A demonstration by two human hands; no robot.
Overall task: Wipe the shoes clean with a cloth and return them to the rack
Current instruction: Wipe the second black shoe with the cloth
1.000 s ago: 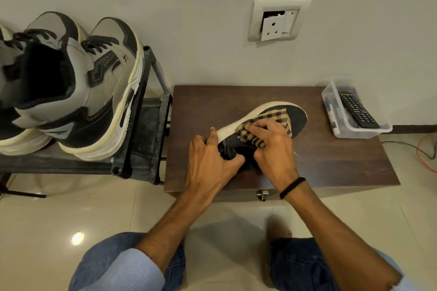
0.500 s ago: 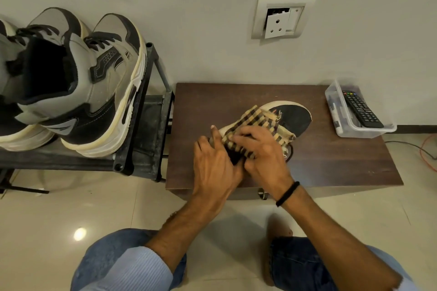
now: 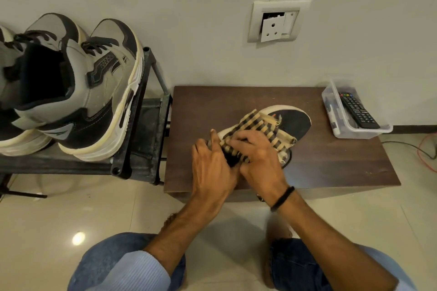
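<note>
A black shoe (image 3: 294, 123) with a white edge lies on the brown worktop (image 3: 331, 163). A checked cloth (image 3: 260, 125) covers its middle. The left hand (image 3: 212, 170) holds the back of the shoe, fingers curled round it. The right hand (image 3: 259, 160) presses the cloth down, fingers bent over it. Two grey shoes (image 3: 94, 101) sit on the rack (image 3: 132, 149) nearby.

A plain pale wall (image 3: 189, 19) fills the far side. Set in it is a white socket plate (image 3: 277, 22), its insert hanging askew. The floor (image 3: 71, 208) is glossy cream tile, with a small spot of light (image 3: 78, 238) reflected near left. A low dark wood table (image 3: 331, 160) stands against the wall, a dark metal rack (image 3: 146, 125) just beside it at left. Black and orange cables (image 3: 423, 149) trail at far right.
</note>
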